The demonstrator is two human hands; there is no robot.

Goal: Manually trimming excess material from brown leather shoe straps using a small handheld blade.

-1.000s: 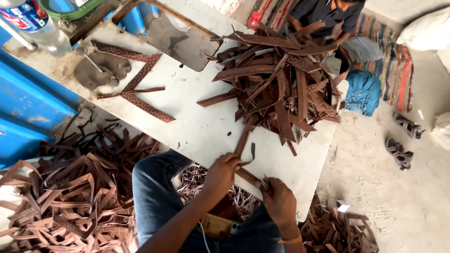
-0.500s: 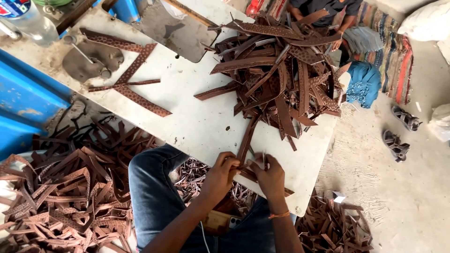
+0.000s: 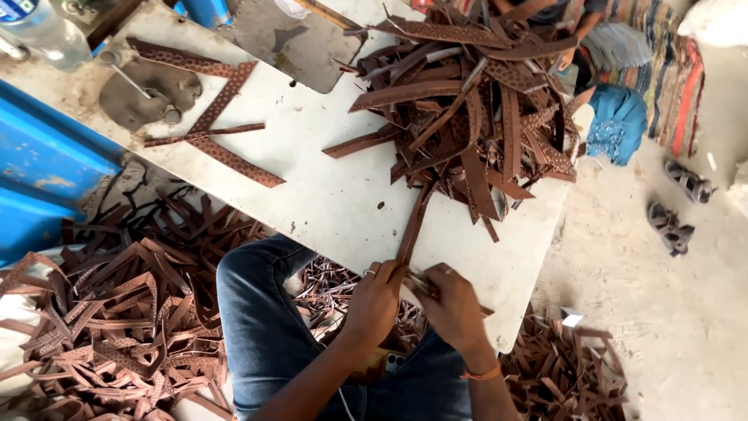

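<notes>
A single brown leather strip was observed lying on the white table, its near end at the table's front edge and its long axis running away from the person, slightly to the right, toward the heap of brown strips. Both hands were found together at that near end. The left hand was seen closed around the strip's near end, fingers curled and thumb pressed on top. The right hand was placed just beside it, touching, fingers bent over the same end; whether a small tool was held beneath them could not be told. Neither hand was noted as nearer; the strip extended forward from between them. Loose offcuts were recorded below the table's left side.
</notes>
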